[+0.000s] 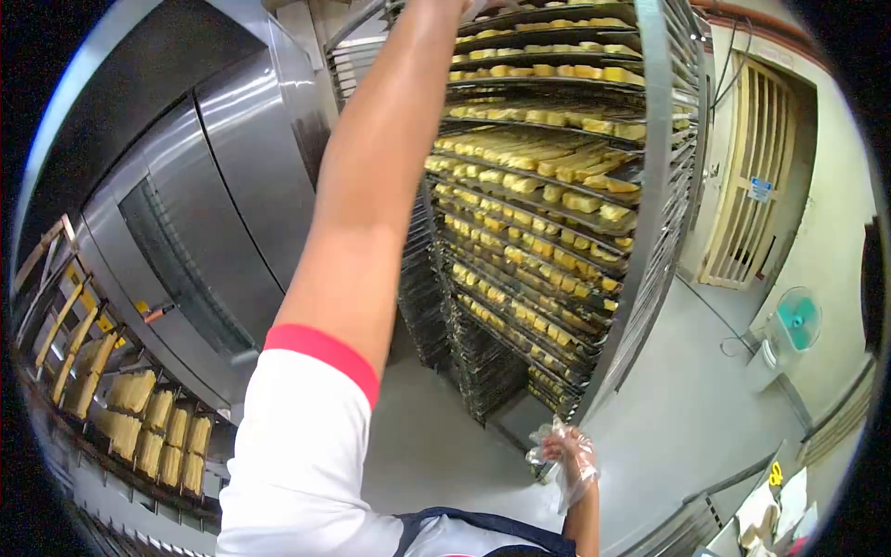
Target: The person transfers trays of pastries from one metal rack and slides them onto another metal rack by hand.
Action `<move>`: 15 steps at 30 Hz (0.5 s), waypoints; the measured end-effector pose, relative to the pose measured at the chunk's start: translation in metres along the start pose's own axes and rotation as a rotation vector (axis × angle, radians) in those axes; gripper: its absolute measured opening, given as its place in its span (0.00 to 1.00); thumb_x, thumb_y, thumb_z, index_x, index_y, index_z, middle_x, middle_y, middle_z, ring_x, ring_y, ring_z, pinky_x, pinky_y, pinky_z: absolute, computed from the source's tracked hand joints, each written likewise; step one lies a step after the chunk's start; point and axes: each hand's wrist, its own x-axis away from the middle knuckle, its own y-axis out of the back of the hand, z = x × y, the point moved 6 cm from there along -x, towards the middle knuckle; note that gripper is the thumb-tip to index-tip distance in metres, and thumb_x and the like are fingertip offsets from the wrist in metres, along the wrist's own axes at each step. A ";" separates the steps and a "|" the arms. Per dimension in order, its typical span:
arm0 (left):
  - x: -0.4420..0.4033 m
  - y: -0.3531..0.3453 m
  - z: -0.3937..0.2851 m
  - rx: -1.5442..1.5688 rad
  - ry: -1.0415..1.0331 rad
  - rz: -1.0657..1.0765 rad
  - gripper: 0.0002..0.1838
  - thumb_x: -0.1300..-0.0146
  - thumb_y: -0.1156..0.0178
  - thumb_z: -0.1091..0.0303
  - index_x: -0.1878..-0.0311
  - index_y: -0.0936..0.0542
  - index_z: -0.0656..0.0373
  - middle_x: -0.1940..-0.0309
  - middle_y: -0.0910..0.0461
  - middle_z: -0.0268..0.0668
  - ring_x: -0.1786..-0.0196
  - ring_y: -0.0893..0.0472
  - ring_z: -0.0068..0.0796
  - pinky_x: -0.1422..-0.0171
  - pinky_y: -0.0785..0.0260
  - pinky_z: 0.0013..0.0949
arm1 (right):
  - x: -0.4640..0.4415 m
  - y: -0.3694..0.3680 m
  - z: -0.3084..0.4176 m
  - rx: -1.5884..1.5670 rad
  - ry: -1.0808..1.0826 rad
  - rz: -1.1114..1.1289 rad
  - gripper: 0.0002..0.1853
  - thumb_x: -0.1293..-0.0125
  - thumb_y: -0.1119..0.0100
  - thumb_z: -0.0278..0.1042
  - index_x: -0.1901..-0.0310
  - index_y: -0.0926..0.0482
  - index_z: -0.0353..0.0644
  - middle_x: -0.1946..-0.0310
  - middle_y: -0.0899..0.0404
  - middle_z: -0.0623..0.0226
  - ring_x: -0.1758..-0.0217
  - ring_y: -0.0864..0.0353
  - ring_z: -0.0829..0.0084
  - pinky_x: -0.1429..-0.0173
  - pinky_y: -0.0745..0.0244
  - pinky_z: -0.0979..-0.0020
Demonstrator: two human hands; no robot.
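Note:
My left arm, in a white sleeve with a red band, stretches up past the tall metal rack [657, 139]. My left hand [467, 6] is mostly cut off by the top edge, near the rack's upper trays; its fingers do not show. Many trays of pale yellow, bread-like pieces [534, 153] fill the rack. Low at the rack's foot is my right hand [574, 453], in a loose clear plastic glove. Its fingers are curled; whether they grip anything is hidden.
A steel oven [246, 130] with a glass door stands left. Below it, a lower-left rack carries long golden baked strips [153, 418]. A slatted door [747, 186], a teal-and-white fan [798, 318] and yellow scissors [775, 474] are on the right. Grey floor [682, 371] runs between.

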 end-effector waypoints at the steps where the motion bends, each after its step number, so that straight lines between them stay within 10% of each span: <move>1: -0.015 -0.005 0.001 -0.087 -0.027 -0.041 0.12 0.38 0.49 0.63 0.61 0.23 0.63 0.66 0.19 0.48 0.63 0.19 0.46 0.60 0.25 0.46 | 0.000 0.004 0.003 0.001 -0.018 -0.019 0.17 0.38 0.40 0.42 0.59 0.31 0.38 0.71 0.20 0.52 0.76 0.20 0.67 0.69 0.20 0.67; 6: -0.006 -0.022 -0.013 -1.947 -0.467 -0.334 0.09 0.42 0.45 0.63 0.68 0.21 0.59 0.68 0.19 0.44 0.65 0.19 0.44 0.61 0.25 0.44 | 0.010 0.004 0.075 -0.043 0.167 -0.014 0.17 0.42 0.38 0.40 0.59 0.25 0.34 0.71 0.18 0.56 0.75 0.19 0.68 0.67 0.21 0.68; 10: 0.056 -0.024 -0.050 -2.389 -0.949 -0.543 0.08 0.45 0.42 0.63 0.74 0.20 0.55 0.70 0.18 0.41 0.66 0.19 0.42 0.62 0.25 0.41 | 0.042 -0.064 0.233 0.102 0.584 0.114 0.17 0.39 0.40 0.39 0.56 0.24 0.32 0.69 0.19 0.59 0.70 0.20 0.71 0.66 0.20 0.70; 12: 0.092 -0.010 -0.083 -2.283 -1.265 -0.656 0.08 0.47 0.40 0.63 0.78 0.19 0.53 0.71 0.18 0.39 0.67 0.19 0.41 0.62 0.26 0.40 | 0.067 -0.115 0.311 0.132 0.740 0.168 0.20 0.39 0.41 0.44 0.58 0.23 0.30 0.70 0.20 0.59 0.71 0.20 0.71 0.66 0.21 0.71; 15: 0.136 0.070 -0.153 -0.580 -0.710 -0.503 0.12 0.36 0.54 0.64 0.62 0.23 0.59 0.61 0.21 0.46 0.67 0.21 0.42 0.59 0.26 0.43 | 0.082 -0.185 0.401 0.238 0.995 0.332 0.18 0.36 0.44 0.42 0.57 0.23 0.32 0.69 0.20 0.62 0.70 0.21 0.73 0.66 0.24 0.73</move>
